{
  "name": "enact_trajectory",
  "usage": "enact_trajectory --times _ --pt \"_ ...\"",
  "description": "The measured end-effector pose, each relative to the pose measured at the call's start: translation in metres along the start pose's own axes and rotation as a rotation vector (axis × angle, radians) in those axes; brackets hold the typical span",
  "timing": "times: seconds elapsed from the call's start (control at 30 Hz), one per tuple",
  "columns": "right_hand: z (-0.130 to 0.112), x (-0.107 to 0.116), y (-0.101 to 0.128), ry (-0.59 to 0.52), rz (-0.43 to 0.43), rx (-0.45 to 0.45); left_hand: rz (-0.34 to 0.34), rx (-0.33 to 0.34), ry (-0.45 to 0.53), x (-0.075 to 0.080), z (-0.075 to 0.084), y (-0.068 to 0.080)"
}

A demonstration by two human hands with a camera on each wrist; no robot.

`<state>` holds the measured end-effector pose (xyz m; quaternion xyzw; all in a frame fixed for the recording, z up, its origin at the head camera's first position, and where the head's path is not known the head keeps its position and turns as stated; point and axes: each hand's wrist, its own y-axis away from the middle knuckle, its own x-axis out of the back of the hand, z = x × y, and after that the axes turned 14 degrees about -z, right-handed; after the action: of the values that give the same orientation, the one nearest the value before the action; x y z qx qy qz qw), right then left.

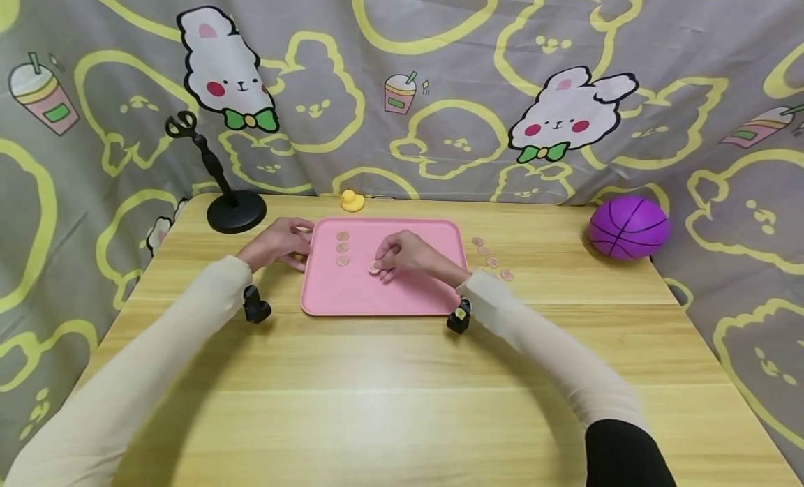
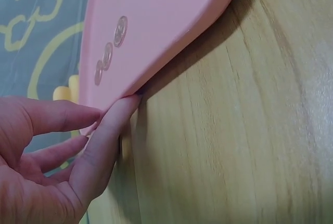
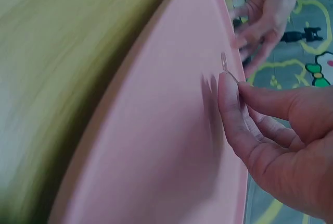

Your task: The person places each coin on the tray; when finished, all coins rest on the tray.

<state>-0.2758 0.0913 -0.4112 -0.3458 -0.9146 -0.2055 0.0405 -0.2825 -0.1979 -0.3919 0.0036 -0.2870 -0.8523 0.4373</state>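
A pink tray (image 1: 383, 298) lies on the table. My left hand (image 1: 284, 243) is at its left edge; in the left wrist view, the thumb and index finger (image 2: 65, 115) hold the tray's rim. Over the middle of the tray, my right hand (image 1: 405, 255) pinches a small round coin (image 1: 375, 267) between thumb and index finger. The right wrist view shows that coin (image 3: 232, 76) almost edge-on at the fingertips. Three similar pale, see-through coins, the middle one (image 1: 342, 248) among them, form a column on the tray's left part.
Several more coins (image 1: 493, 262) lie on the table right of the tray, partly behind the right wrist. A yellow toy duck (image 1: 352, 201) sits behind the tray. At the back left stands a black stand (image 1: 235, 211), and a purple ball (image 1: 629, 227) rests at the back right.
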Motion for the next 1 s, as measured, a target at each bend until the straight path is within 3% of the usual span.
enact_trajectory --times 0.2,0.4,0.5,0.7,1.0 --pt "-0.009 -0.022 -0.019 0.022 -0.019 -0.008 0.009 0.003 -0.005 0.000 0.001 0.000" --pt "-0.023 -0.043 -0.033 0.292 -0.049 -0.070 0.012 0.015 -0.014 0.000 0.002 -0.001" --pt "-0.029 -0.047 -0.037 0.356 -0.046 -0.111 0.014 0.023 -0.019 0.000 0.002 -0.003" --pt "-0.032 -0.045 -0.038 0.331 -0.051 -0.174 0.016 0.035 -0.018 -0.002 0.003 -0.005" --pt "-0.028 -0.042 -0.042 0.267 -0.042 -0.147 0.030 0.042 -0.024 -0.002 0.002 -0.004"
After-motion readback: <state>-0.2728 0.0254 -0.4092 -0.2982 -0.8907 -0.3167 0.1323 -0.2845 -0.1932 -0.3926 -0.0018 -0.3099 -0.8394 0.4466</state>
